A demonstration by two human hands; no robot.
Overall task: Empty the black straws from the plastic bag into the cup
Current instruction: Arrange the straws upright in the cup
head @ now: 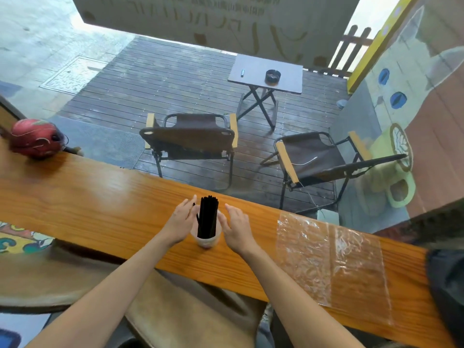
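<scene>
Fingers first: on our left hand (179, 221) they're stretched out straight and held loosely together, palm facing the cup, not gripping anything. There's one loose black straw (193, 204) right by those fingertips, and we can't tell if it's pinched or just leaning there behind them. Our right hand (237, 228) mirrors it, fingers extended and slightly fanned, palm turned in, hovering just beside the cup without clearly touching it.

Between the two hands sits the small translucent white plastic cup (206, 240), upright on the long glossy orange-brown wooden counter (100, 194). The bundle of thin black straws (208, 217) stands in it, packed tight and leaning a touch, tops poking well above the rim.

Over at about 3 to 4 o'clock from the cup, the clear crinkly plastic bag (334, 262) lies flat on the counter, well apart from our hands, looking empty.

Way off at 10 o'clock there's a red rounded helmet (35, 139) sitting on the counter's far left end.

Past the counter, through the glass, at 12 o'clock we see a dark folding camp chair with wooden armrests (190, 139), a second one (316, 159) at around 1 o'clock, and a little grey folding table (253, 71) behind them on the dark plank deck.
</scene>
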